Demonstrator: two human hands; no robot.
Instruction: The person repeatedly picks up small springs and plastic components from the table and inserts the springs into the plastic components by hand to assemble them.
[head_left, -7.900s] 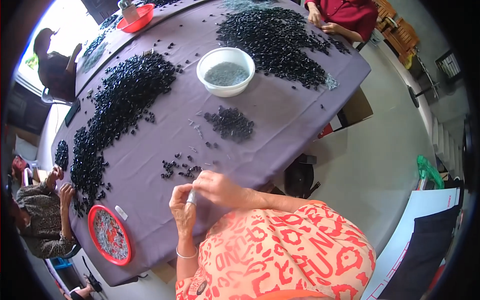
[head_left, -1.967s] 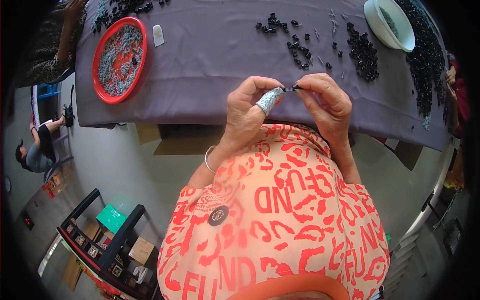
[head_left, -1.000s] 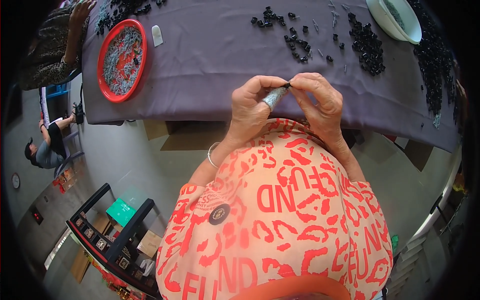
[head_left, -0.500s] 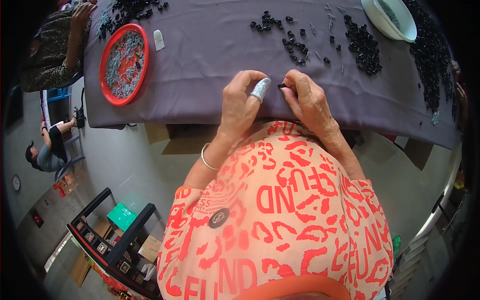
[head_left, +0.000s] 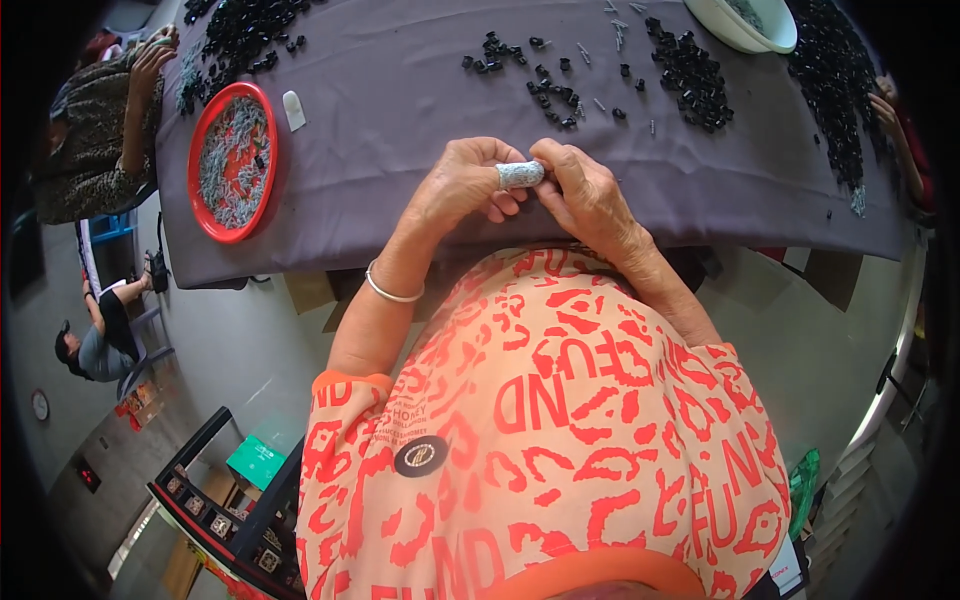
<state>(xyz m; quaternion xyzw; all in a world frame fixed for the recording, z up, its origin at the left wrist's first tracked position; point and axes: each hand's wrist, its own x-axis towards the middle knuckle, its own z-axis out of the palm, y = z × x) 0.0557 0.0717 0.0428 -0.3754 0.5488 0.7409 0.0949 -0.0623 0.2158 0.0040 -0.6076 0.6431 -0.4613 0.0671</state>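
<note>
My left hand [head_left: 455,185] and my right hand [head_left: 592,198] meet just above the near edge of a dark cloth-covered table [head_left: 390,110]. A silvery-grey wrap [head_left: 515,176] covers my left thumb, whose tip touches the right hand's pinched fingers. The left fingers are curled; whatever they hold is hidden. My right thumb and index finger are pressed together. The small black plastic part seen between them earlier is now concealed by the fingers. Past my hands lie a loose group of black parts [head_left: 555,95] and several thin metal pins [head_left: 583,53].
A red dish [head_left: 278,150] of grey pins stands at left, beside a small white piece [head_left: 293,110]. Black heaps [head_left: 690,85], [head_left: 840,100] and a white bowl [head_left: 740,35] lie at right. People sit at the left [head_left: 100,150]; another person's hand [head_left: 885,112] is at the right edge.
My left hand has moved right, bringing its wrapped thumb against the right fingers. The black part has gone out of sight. The whole view has shifted slightly.
</note>
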